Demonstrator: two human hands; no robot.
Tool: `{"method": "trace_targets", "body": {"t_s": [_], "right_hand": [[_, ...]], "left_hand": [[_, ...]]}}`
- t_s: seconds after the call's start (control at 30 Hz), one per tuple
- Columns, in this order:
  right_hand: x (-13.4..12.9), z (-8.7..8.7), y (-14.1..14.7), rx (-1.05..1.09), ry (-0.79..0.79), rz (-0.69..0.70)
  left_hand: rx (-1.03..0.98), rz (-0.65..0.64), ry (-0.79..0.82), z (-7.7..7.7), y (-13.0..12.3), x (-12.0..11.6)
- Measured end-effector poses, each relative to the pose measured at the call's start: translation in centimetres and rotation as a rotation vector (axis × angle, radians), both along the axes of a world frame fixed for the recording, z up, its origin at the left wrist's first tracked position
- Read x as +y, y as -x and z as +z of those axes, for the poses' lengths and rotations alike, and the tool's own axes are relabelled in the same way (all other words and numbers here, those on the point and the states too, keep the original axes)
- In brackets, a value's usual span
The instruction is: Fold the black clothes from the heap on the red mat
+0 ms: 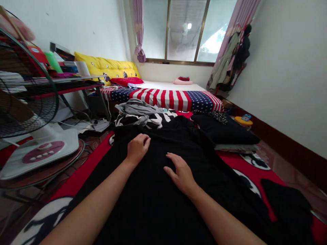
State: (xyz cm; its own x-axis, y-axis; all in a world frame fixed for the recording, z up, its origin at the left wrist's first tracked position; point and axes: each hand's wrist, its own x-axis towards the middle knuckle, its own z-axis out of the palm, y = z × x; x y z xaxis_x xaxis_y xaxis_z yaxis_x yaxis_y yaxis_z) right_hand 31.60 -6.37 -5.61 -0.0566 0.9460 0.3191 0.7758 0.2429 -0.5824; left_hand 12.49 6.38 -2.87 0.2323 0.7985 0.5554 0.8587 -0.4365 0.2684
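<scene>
A large black garment (153, 190) lies spread out in front of me, over a red cloth with white and black print. Above its left part is my left hand (138, 148), its fingers curled in towards the thumb; whether fabric is pinched in them is hidden. My right hand (181, 173) is over the middle of the garment, thumb and fingers stretched apart with nothing held. Past the garment's far edge lies a heap of grey clothing (138, 108). Folded black clothes (224, 127) are stacked at the far right.
At left, a fan (43, 146) stands on a round stool, beside a cluttered desk (76, 81). A smaller black cloth (286, 200) lies at right. Behind is a bed with a striped, starred cover (163, 98). Clothes (231, 58) hang by the right wall.
</scene>
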Motion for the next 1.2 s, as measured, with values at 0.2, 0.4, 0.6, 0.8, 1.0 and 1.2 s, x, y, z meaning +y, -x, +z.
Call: {"method": "trace_targets", "body": {"t_s": [0.2,0.4,0.6,0.8,1.0,1.2], "right_hand": [[1.1,0.9,-1.0,0.017,-0.061,-0.044],[9.1,4.2,-4.2,-0.135,0.134,-0.330],[14.1,4.4,-4.0,-0.282,0.271,-0.462],[15.7,5.7,-3.6,-0.314,0.265,-0.472],[16.1,6.0,-4.4,-0.219,0.180,-0.535],[13.1,2.4,0.6,-0.217,0.030,-0.305]], "left_hand": [[-0.004,-0.112,0.086,-2.3,-1.0,-1.4],[-0.031,-0.136,0.095,-2.1,-0.6,-0.8],[-0.034,-0.173,0.100,-2.4,-0.6,-0.7],[-0.024,-0.196,0.110,-2.5,-0.8,-0.6],[0.027,-0.241,0.145,-3.1,-1.4,-0.4],[0.030,-0.261,0.171,-3.9,-1.7,-0.1]]}}
